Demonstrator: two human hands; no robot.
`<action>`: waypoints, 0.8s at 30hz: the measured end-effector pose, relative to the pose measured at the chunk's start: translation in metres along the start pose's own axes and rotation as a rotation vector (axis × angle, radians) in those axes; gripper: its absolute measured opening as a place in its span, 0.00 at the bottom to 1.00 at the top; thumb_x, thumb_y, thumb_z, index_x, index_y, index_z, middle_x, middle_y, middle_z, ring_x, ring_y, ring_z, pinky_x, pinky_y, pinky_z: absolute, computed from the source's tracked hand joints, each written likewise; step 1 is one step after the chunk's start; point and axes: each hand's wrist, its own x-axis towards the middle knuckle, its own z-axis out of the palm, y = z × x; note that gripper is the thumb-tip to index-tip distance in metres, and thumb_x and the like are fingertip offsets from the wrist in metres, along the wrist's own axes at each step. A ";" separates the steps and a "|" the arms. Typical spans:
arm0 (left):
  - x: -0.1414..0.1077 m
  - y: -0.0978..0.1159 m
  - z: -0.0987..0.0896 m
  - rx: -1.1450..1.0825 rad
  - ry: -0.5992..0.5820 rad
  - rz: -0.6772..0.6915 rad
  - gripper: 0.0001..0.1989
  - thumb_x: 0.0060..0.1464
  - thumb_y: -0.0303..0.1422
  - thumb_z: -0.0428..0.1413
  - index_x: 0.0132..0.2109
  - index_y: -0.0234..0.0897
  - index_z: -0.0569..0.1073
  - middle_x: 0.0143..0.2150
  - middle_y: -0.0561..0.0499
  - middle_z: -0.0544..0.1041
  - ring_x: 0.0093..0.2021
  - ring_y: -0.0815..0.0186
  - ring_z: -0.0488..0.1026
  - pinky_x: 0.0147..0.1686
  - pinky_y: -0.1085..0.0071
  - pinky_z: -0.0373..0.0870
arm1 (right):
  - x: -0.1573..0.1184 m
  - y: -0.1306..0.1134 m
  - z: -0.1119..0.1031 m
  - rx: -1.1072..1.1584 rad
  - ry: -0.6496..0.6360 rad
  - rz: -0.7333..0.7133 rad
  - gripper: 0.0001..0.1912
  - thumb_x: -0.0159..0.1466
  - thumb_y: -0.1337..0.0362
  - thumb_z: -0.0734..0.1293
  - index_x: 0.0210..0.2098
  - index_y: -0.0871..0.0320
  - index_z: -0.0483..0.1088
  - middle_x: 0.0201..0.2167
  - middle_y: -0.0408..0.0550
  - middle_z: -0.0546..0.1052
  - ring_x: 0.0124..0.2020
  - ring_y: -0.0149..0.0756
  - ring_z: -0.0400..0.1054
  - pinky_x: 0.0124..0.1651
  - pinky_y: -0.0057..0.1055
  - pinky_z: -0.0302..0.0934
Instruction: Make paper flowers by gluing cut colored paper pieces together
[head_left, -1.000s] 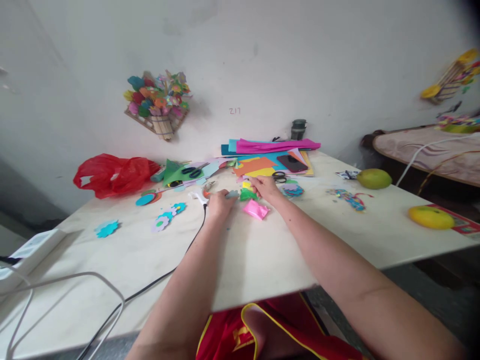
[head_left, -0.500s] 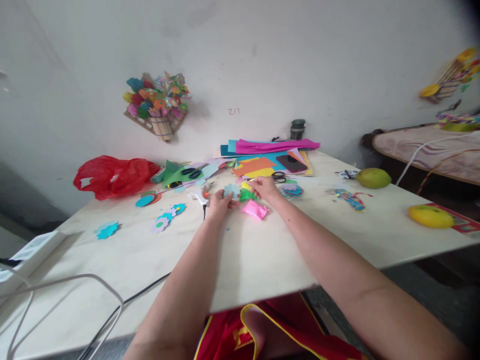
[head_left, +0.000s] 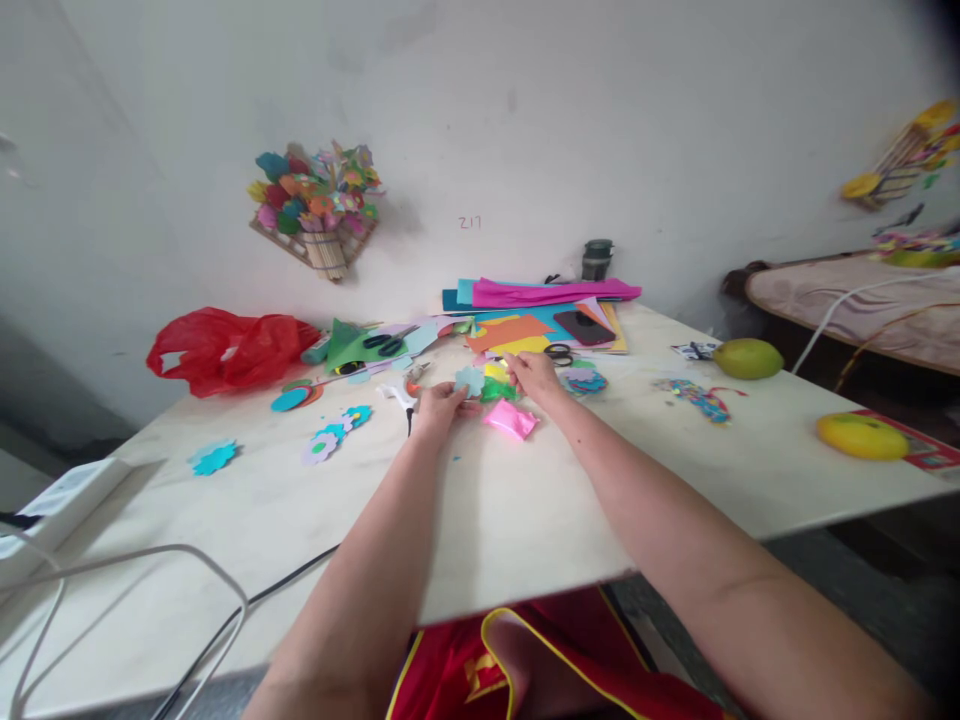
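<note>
My left hand (head_left: 441, 406) is closed on the edge of a pale blue paper flower (head_left: 470, 381), low over the table. To its right, my right hand (head_left: 537, 376) has its fingers pinched together. Whatever they hold is too small to make out. Just left of those fingertips lie a yellow packet (head_left: 495, 371) and a green packet (head_left: 498, 388). A pink packet (head_left: 511, 420) rests nearer to me. Left of my left hand is a white glue gun (head_left: 397, 396) with a black cord, beside orange-handled pliers (head_left: 414, 378).
Finished paper flowers (head_left: 322, 446) and blue flower cutouts (head_left: 214, 458) lie at left, near a red plastic bag (head_left: 240, 350). Scissors (head_left: 386, 344), coloured sheets (head_left: 517, 325) and a phone (head_left: 583, 327) are behind. Mangoes (head_left: 862, 436) sit right; a power strip (head_left: 60, 510) is front left.
My left hand has shifted the pale blue flower slightly to the right. My right hand's fingers have drawn slightly right, away from the yellow packet.
</note>
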 end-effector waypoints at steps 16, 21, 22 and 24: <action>-0.001 -0.002 0.000 0.001 -0.020 0.014 0.07 0.52 0.30 0.60 0.34 0.33 0.68 0.28 0.49 0.78 0.24 0.67 0.75 0.28 0.72 0.72 | -0.002 0.004 0.002 -0.116 -0.033 -0.078 0.19 0.56 0.53 0.67 0.15 0.57 0.65 0.12 0.40 0.67 0.16 0.29 0.61 0.23 0.27 0.56; -0.001 0.000 0.000 0.002 -0.010 0.002 0.07 0.52 0.30 0.59 0.33 0.33 0.68 0.26 0.50 0.78 0.25 0.67 0.76 0.28 0.72 0.73 | 0.002 0.014 0.007 -0.115 -0.061 -0.123 0.09 0.55 0.60 0.67 0.22 0.58 0.70 0.18 0.41 0.73 0.19 0.29 0.64 0.26 0.25 0.57; -0.002 0.000 0.000 -0.003 -0.010 -0.002 0.07 0.52 0.30 0.59 0.32 0.33 0.68 0.26 0.50 0.78 0.25 0.67 0.76 0.28 0.72 0.73 | 0.002 0.014 0.007 -0.120 -0.066 -0.125 0.11 0.57 0.59 0.65 0.21 0.58 0.70 0.18 0.41 0.73 0.19 0.29 0.64 0.26 0.26 0.57; -0.003 0.002 0.000 -0.011 -0.010 -0.004 0.07 0.52 0.31 0.59 0.32 0.33 0.69 0.26 0.50 0.78 0.24 0.67 0.76 0.28 0.72 0.73 | 0.001 0.012 0.005 -0.153 -0.042 -0.117 0.17 0.61 0.56 0.62 0.19 0.57 0.68 0.17 0.43 0.72 0.18 0.29 0.63 0.26 0.26 0.57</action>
